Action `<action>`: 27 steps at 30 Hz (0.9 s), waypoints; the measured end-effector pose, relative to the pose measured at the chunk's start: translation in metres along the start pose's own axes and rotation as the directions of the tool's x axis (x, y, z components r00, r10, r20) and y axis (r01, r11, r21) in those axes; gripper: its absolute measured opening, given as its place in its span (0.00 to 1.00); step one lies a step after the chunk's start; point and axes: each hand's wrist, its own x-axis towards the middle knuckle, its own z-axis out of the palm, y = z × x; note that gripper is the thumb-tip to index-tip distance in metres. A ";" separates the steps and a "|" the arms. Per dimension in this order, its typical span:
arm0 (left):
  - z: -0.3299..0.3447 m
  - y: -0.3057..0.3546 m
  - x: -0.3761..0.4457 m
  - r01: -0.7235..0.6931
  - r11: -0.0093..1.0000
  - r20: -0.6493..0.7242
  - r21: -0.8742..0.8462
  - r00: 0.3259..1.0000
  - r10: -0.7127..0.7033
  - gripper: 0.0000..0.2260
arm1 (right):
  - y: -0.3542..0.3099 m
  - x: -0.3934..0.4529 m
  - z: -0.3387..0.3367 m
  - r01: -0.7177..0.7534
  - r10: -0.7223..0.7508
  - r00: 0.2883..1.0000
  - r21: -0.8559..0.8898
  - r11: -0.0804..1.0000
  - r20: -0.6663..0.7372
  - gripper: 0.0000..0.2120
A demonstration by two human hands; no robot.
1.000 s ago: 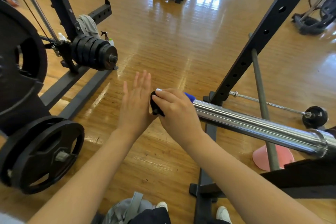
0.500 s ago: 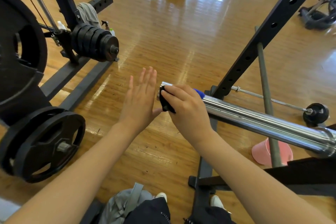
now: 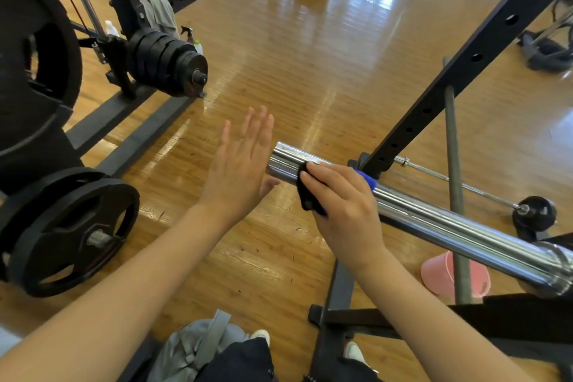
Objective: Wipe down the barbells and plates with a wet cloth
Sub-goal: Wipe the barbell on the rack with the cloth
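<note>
A chrome barbell sleeve runs from the middle of the view to the lower right, its bare end facing left. My right hand wraps a dark cloth with a blue edge round the sleeve a short way in from that end. My left hand is held flat with straight fingers at the sleeve's end, palm toward it; whether it touches I cannot tell. Black plates hang on a rack peg at lower left, and a stack of small plates sits on another peg above.
A black slanted rack upright rises behind the sleeve, its base beam by my feet. A pink cone and a thin bar with a small plate lie at right. A spray bottle stands behind the small plates.
My right hand has slid the cloth along the sleeve away from its end, baring the chrome tip. My left hand stays flat at the end.
</note>
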 end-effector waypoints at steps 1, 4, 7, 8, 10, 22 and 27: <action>-0.001 0.003 0.000 -0.027 1.000 -0.030 0.002 0.999 0.027 0.44 | 0.002 -0.003 -0.003 -0.004 0.004 1.000 0.006 1.000 0.001 0.11; 0.003 0.016 -0.001 -0.103 0.994 -0.090 -0.021 0.991 0.101 0.47 | 0.004 0.008 -0.013 -0.079 0.079 0.997 0.038 0.996 0.002 0.12; 0.012 0.018 -0.009 0.006 0.995 -0.081 -0.101 0.997 -0.014 0.49 | 0.007 0.039 -0.025 -0.085 0.084 0.996 0.093 0.992 0.014 0.15; 0.015 0.016 -0.013 0.058 0.993 -0.059 -0.105 0.996 -0.064 0.50 | 0.009 0.050 -0.026 -0.058 0.055 0.998 0.106 0.993 0.038 0.15; 0.019 0.009 -0.020 0.121 0.992 -0.008 -0.039 0.993 -0.121 0.50 | 0.010 0.068 -0.023 0.020 -0.038 0.989 0.128 0.992 0.140 0.15; 0.014 -0.018 -0.033 -0.070 0.995 0.013 0.073 0.997 0.070 0.43 | 0.052 0.104 -0.019 0.493 -0.617 0.611 0.371 0.787 0.496 0.12; 0.016 -0.038 -0.039 -0.153 0.985 0.051 0.083 0.987 0.149 0.41 | 0.040 0.174 0.004 0.345 -0.554 0.472 0.434 0.832 0.686 0.20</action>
